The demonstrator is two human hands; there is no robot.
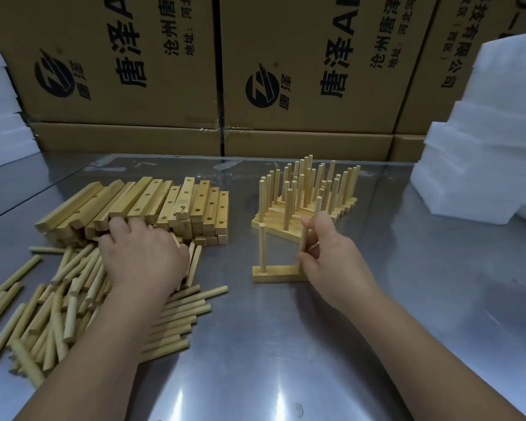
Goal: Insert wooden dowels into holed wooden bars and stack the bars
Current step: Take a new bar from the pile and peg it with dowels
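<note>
Pinched upright in right hand [328, 256] fingers [308, 260], dowel [316, 208] at end of holed bar [275, 274]: keep plumb, press straight down. Grasp of left hand [143, 256]: cannot tell.

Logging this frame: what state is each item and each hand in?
bar in work: flat on the table, first dowel upright in its left end.
second dowel: upright at that bar's right end, pinched by the right hand; seating hidden.
finished stack: bars with upright dowels.
empty bars: piled, holes unfilled.
loose dowels: lying scattered.
left hand: palm down on the loose dowels; grip hidden.
</note>
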